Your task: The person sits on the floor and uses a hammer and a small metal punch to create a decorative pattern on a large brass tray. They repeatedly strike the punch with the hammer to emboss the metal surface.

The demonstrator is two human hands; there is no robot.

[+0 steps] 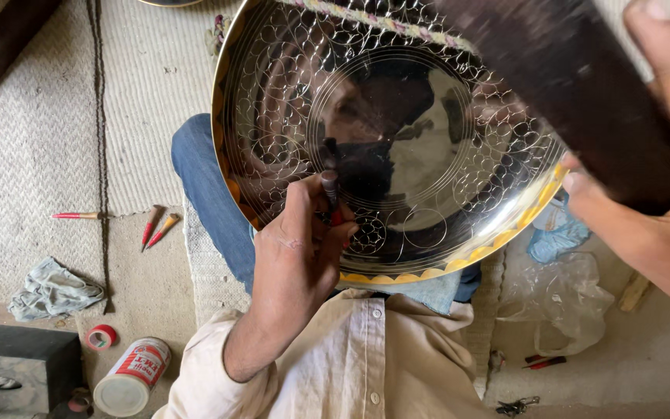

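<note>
Resting on the person's lap over the woven floor mat (32, 140), the big polished metal plate (428, 194) tilts toward the camera, its surface already scribed with circles. The right hand (645, 186) wraps a dark wooden mallet (575, 85), blurred, fingers closed round it. The left hand (300, 248) pinches a small chisel (330, 190) tip-down on the plate. Risks, as I judge: an off-centre blow skids the chisel and scars the pattern, or strikes the left fingers; the unclamped plate could shift.

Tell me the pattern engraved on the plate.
Overlapping circles and concentric rings on the plate; head view.
</note>
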